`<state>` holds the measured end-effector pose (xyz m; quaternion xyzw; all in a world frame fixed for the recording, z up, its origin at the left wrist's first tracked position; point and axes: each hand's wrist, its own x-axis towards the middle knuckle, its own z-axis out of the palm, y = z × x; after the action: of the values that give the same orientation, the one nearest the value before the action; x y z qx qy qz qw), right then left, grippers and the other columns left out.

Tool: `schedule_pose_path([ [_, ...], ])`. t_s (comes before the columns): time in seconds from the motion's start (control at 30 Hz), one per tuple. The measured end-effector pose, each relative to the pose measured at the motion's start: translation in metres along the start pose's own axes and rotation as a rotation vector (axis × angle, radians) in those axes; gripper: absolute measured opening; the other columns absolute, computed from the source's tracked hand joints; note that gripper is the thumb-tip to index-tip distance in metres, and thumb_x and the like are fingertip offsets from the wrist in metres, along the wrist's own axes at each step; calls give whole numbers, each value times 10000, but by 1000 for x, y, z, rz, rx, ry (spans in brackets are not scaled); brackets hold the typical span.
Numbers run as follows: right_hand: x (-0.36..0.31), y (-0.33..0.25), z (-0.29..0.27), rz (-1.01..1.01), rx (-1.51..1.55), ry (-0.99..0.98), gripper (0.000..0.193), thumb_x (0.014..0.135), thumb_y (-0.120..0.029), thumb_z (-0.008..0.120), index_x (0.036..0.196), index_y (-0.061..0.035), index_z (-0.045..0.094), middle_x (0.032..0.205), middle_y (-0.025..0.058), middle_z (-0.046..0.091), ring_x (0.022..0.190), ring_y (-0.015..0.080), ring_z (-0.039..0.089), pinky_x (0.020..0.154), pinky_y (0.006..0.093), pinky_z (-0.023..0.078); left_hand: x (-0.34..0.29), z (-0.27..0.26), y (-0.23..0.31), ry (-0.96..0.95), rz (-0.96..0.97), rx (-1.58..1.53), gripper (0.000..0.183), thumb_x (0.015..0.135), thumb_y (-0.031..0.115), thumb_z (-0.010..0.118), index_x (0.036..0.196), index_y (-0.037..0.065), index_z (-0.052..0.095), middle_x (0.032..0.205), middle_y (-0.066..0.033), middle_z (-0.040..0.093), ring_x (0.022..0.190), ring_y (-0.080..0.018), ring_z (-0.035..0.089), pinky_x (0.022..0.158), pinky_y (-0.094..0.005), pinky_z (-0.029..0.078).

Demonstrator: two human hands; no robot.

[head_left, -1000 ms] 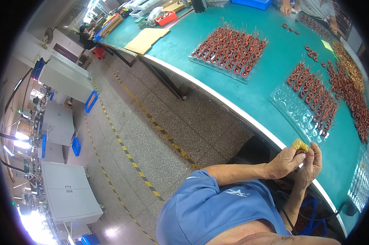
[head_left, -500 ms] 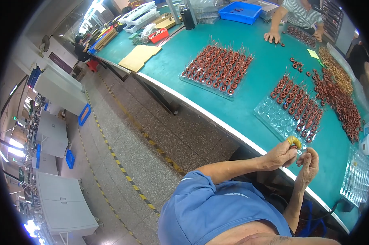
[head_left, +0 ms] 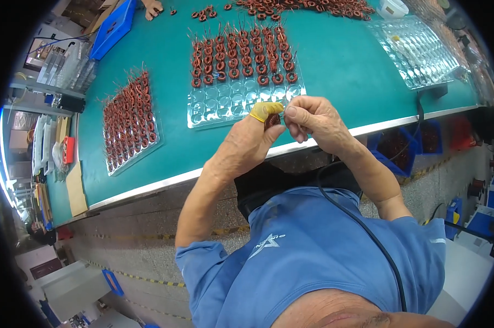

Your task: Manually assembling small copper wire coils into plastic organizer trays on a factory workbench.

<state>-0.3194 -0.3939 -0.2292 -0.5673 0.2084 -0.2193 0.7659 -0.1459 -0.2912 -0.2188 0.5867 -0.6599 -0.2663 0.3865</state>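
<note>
My left hand [head_left: 247,139], with a yellow finger cover [head_left: 264,111] on its forefinger, pinches a copper-wound ring coil [head_left: 272,121] above the table's near edge. Fingertips meet where my right hand [head_left: 319,121] comes in from the other side. Its thumb and forefinger are pressed together beside the coil; whatever they grip is too small to make out. Just beyond both hands lies a clear plastic tray [head_left: 194,118] with round pockets. Upright coils [head_left: 241,52] with wire ends pointing up fill its far rows, while nearer pockets hold none.
A second clear tray [head_left: 160,136] packed with coils lies to the left. Loose coils [head_left: 307,6] are heaped at the far side. Stacked clear trays [head_left: 419,52] lie at right, with a black cable [head_left: 420,109] nearby. Another person's hand [head_left: 152,9] rests near a blue bin [head_left: 114,30].
The head view has swung round to the right, bringing the hands and half-filled tray nearer the middle. My hands stay together at the coil.
</note>
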Motion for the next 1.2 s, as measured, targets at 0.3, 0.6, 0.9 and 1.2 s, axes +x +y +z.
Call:
schedule_pose_path([
  [0.3,-8,3,0,2,-213,124,236,888,-217,651,775,-15,605,618,9,575,525,58,529,463,222,415,-3,6,-1,-57,57,169,401,835,200,719,1137,10,536,846,-90,616,766,-202,636,700,-330,510],
  [0.6,-8,3,-4,-136,-46,194,213,901,-186,637,782,-15,596,599,3,555,508,49,480,449,196,381,2,46,-13,112,37,-1046,346,950,168,562,1219,9,413,883,-127,566,715,-195,610,650,-308,532],
  [0.9,4,21,3,-256,-310,234,187,890,-142,657,901,31,588,661,35,618,570,59,557,484,217,432,-3,49,-21,199,-233,-971,302,996,175,459,1216,-32,441,801,-74,542,675,-141,566,603,-255,504],
  [1.2,35,8,23,-271,-488,186,100,885,-65,621,918,29,614,750,56,641,629,77,590,549,225,484,-22,46,-42,493,-154,-702,350,982,165,500,1279,-2,424,906,-85,621,725,-134,601,644,-256,502],
])
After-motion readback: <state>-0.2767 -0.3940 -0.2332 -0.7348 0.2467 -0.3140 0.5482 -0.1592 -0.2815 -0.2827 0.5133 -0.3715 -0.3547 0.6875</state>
